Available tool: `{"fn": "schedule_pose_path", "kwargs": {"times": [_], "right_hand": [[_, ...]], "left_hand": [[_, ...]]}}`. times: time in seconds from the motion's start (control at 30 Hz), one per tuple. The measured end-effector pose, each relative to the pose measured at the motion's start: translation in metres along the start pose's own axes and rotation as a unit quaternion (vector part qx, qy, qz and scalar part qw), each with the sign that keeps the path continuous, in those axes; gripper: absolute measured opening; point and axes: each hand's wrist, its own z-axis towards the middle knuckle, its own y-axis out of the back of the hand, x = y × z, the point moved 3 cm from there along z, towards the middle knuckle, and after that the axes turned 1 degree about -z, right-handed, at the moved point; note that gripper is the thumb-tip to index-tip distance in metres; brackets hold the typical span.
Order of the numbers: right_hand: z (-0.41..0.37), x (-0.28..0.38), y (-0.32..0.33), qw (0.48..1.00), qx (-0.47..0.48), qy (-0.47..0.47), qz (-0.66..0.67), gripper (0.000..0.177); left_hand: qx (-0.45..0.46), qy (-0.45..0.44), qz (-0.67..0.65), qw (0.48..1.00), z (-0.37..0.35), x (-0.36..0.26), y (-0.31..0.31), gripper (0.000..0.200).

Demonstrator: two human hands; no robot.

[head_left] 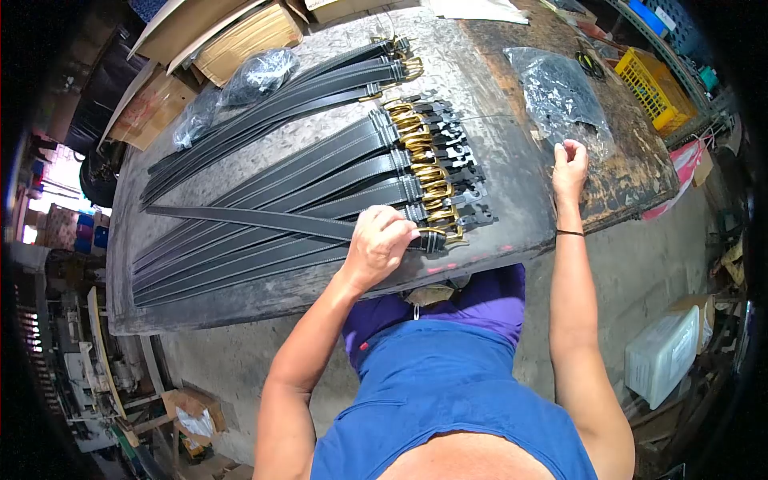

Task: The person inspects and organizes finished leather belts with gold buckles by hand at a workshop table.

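Observation:
My left hand is closed around the buckle end of a black belt, which lies slantwise across other belts. Below it is a fanned row of black belts with pale stitching. Their gold buckles line up on the right, and black notched pieces stick out past them. My right hand is raised at the near edge of a clear plastic bag with dark contents. Its thumb and fingers are pinched together; whatever is between them is too small to make out.
Another bundle of belts lies farther back on the worktable. Crumpled plastic bags and cardboard boxes stand behind it. Black-and-yellow snips lie at the far right, near a yellow crate. A clear plastic bin sits on the floor.

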Motion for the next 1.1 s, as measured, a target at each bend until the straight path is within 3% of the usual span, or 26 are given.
{"fn": "schedule_pose_path", "kwargs": {"times": [0.13, 0.2, 0.33, 0.43, 0.5, 0.53, 0.6, 0.63, 0.7, 0.77, 0.8, 0.87, 0.97, 1.07, 1.1], "right_hand": [[-0.001, 0.004, -0.003, 0.998, 0.015, 0.043, -0.054, 0.024], [-0.001, 0.003, -0.003, 0.997, 0.018, 0.050, -0.059, 0.024], [0.003, -0.001, -0.002, 1.000, 0.018, 0.018, -0.009, 0.026], [0.021, -0.016, -0.001, 0.997, 0.040, 0.044, -0.052, 0.028], [0.029, -0.015, 0.000, 0.990, 0.051, 0.064, -0.116, 0.030], [0.035, -0.020, -0.003, 0.991, 0.076, 0.036, -0.099, 0.031], [0.052, -0.036, -0.010, 0.994, 0.083, -0.001, -0.076, 0.034], [0.058, -0.035, -0.015, 0.989, 0.095, 0.029, -0.106, 0.034], [0.068, -0.029, -0.012, 0.968, 0.078, 0.121, -0.207, 0.033], [0.076, -0.009, -0.012, 0.952, 0.099, 0.021, -0.289, 0.033], [0.080, -0.014, -0.017, 0.950, 0.083, 0.055, -0.295, 0.037], [0.079, 0.004, -0.020, 0.942, 0.059, 0.059, -0.326, 0.044], [0.077, 0.015, -0.033, 0.889, 0.162, 0.040, -0.427, 0.057], [0.091, -0.013, -0.040, 0.897, 0.169, 0.047, -0.405, 0.037], [0.091, -0.023, -0.042, 0.898, 0.180, 0.110, -0.386, 0.032]], "left_hand": [[-0.048, 0.003, 0.024, 0.999, -0.006, 0.002, 0.020, 0.008], [-0.051, 0.094, -0.070, 0.992, -0.017, 0.002, 0.033, 0.007], [0.004, 0.195, -0.051, 0.980, -0.066, -0.013, 0.084, 0.011], [0.018, 0.299, -0.029, 0.954, -0.133, -0.011, 0.107, 0.015], [0.008, 0.431, -0.008, 0.902, -0.186, -0.008, 0.117, 0.017], [0.053, 0.467, 0.003, 0.883, -0.210, -0.010, 0.120, 0.012], [0.080, 0.463, 0.064, 0.881, -0.251, -0.012, 0.117, 0.020], [0.146, 0.409, 0.194, 0.880, -0.259, -0.024, 0.116, 0.031], [0.144, 0.363, 0.254, 0.885, -0.276, -0.027, 0.106, 0.021], [0.119, 0.483, 0.072, 0.864, -0.248, -0.026, 0.102, 0.013], [0.122, 0.472, 0.060, 0.871, -0.226, -0.029, 0.100, 0.013], [0.045, 0.365, 0.029, 0.930, -0.164, -0.039, 0.093, 0.014], [-0.013, 0.200, 0.021, 0.979, -0.097, -0.042, 0.063, 0.015], [0.015, 0.084, 0.041, 0.995, -0.050, -0.043, 0.029, 0.036], [0.023, 0.075, 0.052, 0.996, -0.042, -0.043, 0.022, 0.040]]}}
